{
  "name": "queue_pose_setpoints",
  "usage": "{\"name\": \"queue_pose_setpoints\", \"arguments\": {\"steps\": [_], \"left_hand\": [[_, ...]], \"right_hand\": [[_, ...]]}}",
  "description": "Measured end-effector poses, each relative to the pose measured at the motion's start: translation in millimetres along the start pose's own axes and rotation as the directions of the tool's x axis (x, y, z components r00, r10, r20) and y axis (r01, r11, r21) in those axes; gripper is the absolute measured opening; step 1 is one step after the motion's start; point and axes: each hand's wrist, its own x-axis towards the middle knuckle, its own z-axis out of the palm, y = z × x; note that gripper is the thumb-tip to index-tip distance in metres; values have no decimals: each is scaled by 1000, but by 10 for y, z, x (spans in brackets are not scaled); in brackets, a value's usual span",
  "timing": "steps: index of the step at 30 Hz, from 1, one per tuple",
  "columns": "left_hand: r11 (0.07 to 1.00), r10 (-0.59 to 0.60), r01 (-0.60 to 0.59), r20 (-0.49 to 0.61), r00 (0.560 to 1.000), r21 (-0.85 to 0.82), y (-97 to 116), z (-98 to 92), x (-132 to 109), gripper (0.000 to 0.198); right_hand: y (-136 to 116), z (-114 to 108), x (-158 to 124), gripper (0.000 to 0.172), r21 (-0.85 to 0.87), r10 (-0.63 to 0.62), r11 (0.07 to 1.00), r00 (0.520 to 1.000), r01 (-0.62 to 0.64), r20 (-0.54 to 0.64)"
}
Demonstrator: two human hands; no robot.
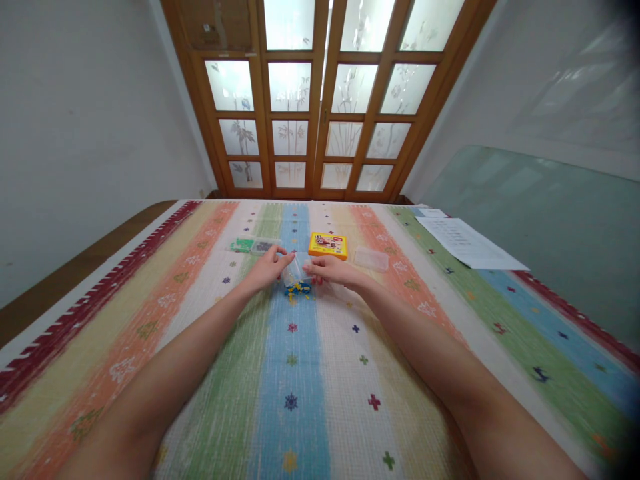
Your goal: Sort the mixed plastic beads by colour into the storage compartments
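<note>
Between my two hands is a clear plastic box (297,268), tilted over the tabletop. My left hand (271,268) has its fingers closed on the box's left side. My right hand (330,269) pinches it from the right. Just below the box, a small heap of blue and yellow pieces (299,288) lies on the cloth, some scattered toward me. A few reddish bits show under my right fingers, too small to name. Whether pieces are still inside the box I cannot tell.
A yellow picture box (328,245) lies behind my right hand, with a clear plastic lid or tray (371,259) to its right. Behind my left hand sits a divided clear case (254,246) with green and dark pieces. Paper sheets (467,241) lie on the striped tablecloth (295,373).
</note>
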Motion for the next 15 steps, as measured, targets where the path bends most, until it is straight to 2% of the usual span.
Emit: {"name": "queue_pose_setpoints", "arguments": {"steps": [3, 7, 10, 13, 15], "left_hand": [[989, -60, 59, -2, 998, -135, 32, 2, 7, 49], [946, -91, 89, 10, 996, -311, 77, 14, -9, 48], [900, -96, 94, 18, 995, -426, 102, 11, -28, 48], [811, -106, 123, 63, 992, -571, 112, -6, -38, 43], [740, -122, 168, 116, 986, -651, 108, -12, -36, 38]], "right_hand": [[-14, 49, 34, 57, 59, -32, 998, 998, 36, -56], [5, 141, 101, 41, 83, -67, 993, 969, 89, -240], [11, 195, 119, 35, 80, -170, 976, 942, 201, -290], [-31, 218, 73, 32, -51, -341, 939, 897, 341, -280], [-75, 224, 21, 32, -231, -486, 871, 833, 434, -264]]}}
